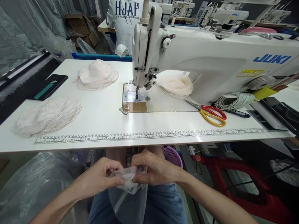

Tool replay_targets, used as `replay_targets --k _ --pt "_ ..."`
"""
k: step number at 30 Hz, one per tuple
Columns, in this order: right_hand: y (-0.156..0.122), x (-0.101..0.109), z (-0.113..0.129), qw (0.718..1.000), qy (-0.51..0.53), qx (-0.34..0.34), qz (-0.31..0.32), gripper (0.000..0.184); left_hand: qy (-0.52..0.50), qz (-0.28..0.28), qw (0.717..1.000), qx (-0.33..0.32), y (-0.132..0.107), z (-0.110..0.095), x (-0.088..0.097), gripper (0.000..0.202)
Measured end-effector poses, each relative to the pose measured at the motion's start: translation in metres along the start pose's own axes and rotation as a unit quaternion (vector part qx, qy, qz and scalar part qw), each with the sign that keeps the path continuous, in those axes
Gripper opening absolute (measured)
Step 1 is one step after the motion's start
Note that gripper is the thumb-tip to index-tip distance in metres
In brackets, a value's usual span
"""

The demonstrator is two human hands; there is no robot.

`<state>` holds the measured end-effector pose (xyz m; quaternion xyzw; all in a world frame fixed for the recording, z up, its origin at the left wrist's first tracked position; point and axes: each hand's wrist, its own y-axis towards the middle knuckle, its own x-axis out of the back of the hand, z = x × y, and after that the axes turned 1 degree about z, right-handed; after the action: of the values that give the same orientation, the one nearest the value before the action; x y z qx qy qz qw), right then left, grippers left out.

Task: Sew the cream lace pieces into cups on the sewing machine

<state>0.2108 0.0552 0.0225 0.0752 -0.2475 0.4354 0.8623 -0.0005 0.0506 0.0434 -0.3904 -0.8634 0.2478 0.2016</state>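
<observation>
Over my lap, in front of the table edge, a clear plastic bag [129,203] hangs from both hands. My left hand [105,177] pinches its top edge between thumb and fingers. On the other side, my right hand [153,169] grips the same edge, with the thumb toward me. A small whitish piece [129,176] shows at the bag's top between my thumbs; I cannot tell whether it is inside the bag or part of it.
On the white table [102,124] stands a sewing machine [210,56]. Pale fabric stacks [50,116] lie at the left, with another fabric piece [177,85] behind the needle. Scissors [212,115], a cord coil [234,101] and a black phone-like case [51,87] lie there too. A person [125,25] is beyond.
</observation>
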Motion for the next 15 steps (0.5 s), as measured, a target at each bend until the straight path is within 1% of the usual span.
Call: replay_targets --k 2,4,6,7,9,11,12,13,14,15 --pt "0.000 0.003 0.005 1.000 0.016 -0.011 -0.002 0.015 0.022 -0.011 1.000 0.003 -0.006 -0.006 0.005 0.015" --pt "0.000 0.005 0.016 0.999 0.005 -0.002 -0.036 0.014 0.040 -0.029 0.999 -0.002 -0.016 -0.009 0.011 0.016" --pt "0.002 0.001 0.030 0.993 -0.052 0.022 -0.107 0.010 0.039 -0.059 0.997 -0.010 -0.027 -0.007 0.017 0.017" --pt "0.004 -0.004 0.037 0.984 -0.091 0.035 -0.149 0.013 0.028 -0.087 0.996 -0.012 -0.031 -0.003 0.018 0.019" --pt "0.010 -0.022 0.045 0.962 -0.151 0.071 -0.215 0.026 -0.024 -0.164 0.986 -0.007 -0.034 0.007 0.016 0.025" --pt "0.018 -0.049 0.045 0.950 -0.164 0.112 -0.240 0.044 -0.128 -0.240 0.962 0.006 -0.030 0.021 0.007 0.032" --pt "0.023 -0.064 0.042 0.948 -0.162 0.116 -0.248 0.056 -0.198 -0.263 0.944 0.009 -0.025 0.027 0.001 0.034" --pt "0.028 -0.079 0.038 0.944 -0.172 0.106 -0.260 0.066 -0.269 -0.276 0.923 0.008 -0.019 0.033 -0.006 0.035" --pt "0.033 -0.092 0.032 0.941 -0.190 0.074 -0.270 0.066 -0.327 -0.280 0.902 0.008 -0.013 0.039 -0.012 0.035" --pt "0.037 -0.102 0.025 0.935 -0.204 0.048 -0.287 0.058 -0.366 -0.281 0.887 0.008 -0.007 0.043 -0.018 0.035"
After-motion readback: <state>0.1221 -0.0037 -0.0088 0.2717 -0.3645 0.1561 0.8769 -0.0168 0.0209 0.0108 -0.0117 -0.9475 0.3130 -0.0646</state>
